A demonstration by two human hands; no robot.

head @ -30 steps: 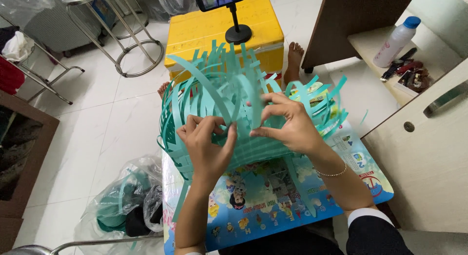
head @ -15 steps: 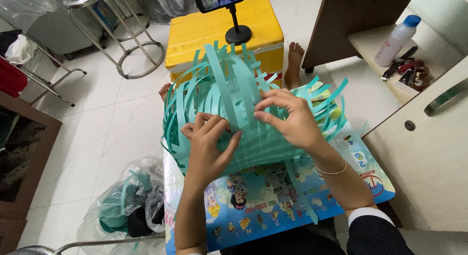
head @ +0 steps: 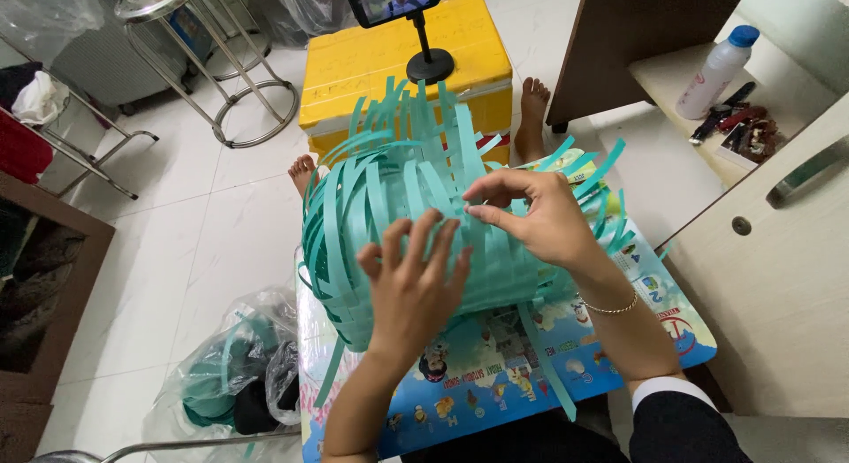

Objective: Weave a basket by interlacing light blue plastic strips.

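Two hands are on the work, and the step in hand appears to be weaving: you are threading loose strips into the wall of a half-built teal basket (head: pixel 416 242) at centre frame, lying on its side on a colourful printed board (head: pixel 495 374) across your lap.

At lower left of the frame, a clear plastic bag (head: pixel 234 366) sits on the white floor; it holds more teal strip material and something dark, though the contents are too crumpled to identify further.

Your left hand (head: pixel 411 286) lies flat on the woven wall at centre, fingers spread, pressing rather than clasping; nothing is closed inside it. Above it, many unwoven strips (head: pixel 398 118) stand up from the basket's rim.

Your right hand (head: pixel 539 220), right of centre, has thumb and fingertips pinched on one strip at the upper edge of the woven band. In my judgement the next move calls for guiding that strip over and under its neighbours while the left hand keeps the wall from springing open; the loose ends look liable to slip.

At upper centre, a yellow box (head: pixel 398 65) stands closed with a phone stand (head: pixel 429 61) on its lid. At upper right, a white bottle (head: pixel 716 69) with a blue cap stands on a low shelf.
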